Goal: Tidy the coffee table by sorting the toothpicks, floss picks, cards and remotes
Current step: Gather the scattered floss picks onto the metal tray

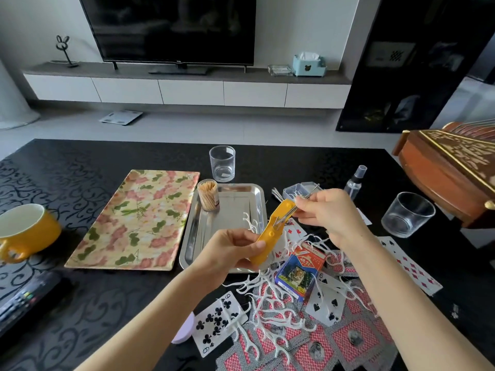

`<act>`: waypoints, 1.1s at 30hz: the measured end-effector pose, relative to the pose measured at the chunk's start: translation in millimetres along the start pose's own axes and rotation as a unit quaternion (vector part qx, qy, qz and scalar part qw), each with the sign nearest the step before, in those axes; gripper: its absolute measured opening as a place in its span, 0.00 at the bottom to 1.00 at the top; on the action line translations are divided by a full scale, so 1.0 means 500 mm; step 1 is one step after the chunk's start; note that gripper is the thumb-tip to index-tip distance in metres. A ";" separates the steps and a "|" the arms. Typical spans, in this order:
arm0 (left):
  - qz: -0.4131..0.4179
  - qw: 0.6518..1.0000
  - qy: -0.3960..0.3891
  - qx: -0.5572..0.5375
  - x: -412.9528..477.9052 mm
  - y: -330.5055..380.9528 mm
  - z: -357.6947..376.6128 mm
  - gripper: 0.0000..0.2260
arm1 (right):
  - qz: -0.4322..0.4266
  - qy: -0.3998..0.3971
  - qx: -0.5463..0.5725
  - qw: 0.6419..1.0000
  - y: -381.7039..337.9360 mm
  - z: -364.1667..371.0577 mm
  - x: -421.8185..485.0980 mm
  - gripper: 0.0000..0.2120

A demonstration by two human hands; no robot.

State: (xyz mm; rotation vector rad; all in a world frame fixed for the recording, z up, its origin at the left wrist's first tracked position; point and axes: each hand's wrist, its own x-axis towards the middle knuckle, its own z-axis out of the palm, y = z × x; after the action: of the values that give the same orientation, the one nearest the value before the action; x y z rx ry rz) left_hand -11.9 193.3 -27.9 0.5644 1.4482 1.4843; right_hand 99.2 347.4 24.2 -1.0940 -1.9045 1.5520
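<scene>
Yellow case (270,231) in left hand (230,253); metal picks (310,192) in right hand (326,212).

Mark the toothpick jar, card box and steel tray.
toothpick jar (208,196): head view, middle of its clear wall.
card box (300,271): head view, tiger print on its top face.
steel tray (233,200): head view, bare floor.
</scene>
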 end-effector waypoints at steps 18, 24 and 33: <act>0.084 0.989 0.015 0.118 0.024 0.059 0.052 0.12 | -0.152 0.002 -0.238 0.959 -0.085 -0.001 -0.048 0.08; -0.003 0.997 -0.022 -0.074 0.021 0.099 0.059 0.15 | -0.064 -0.050 -0.038 0.996 -0.079 -0.008 -0.055 0.06; -0.105 0.992 -0.067 0.006 0.015 0.103 0.060 0.29 | -0.054 -0.103 -0.051 0.992 -0.036 0.001 -0.091 0.07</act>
State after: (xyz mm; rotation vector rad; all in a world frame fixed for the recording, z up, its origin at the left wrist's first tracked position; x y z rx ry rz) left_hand -5.4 222.4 24.0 0.4931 1.3682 1.2513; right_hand 120.0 309.9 47.5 -0.8845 -2.1637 1.5736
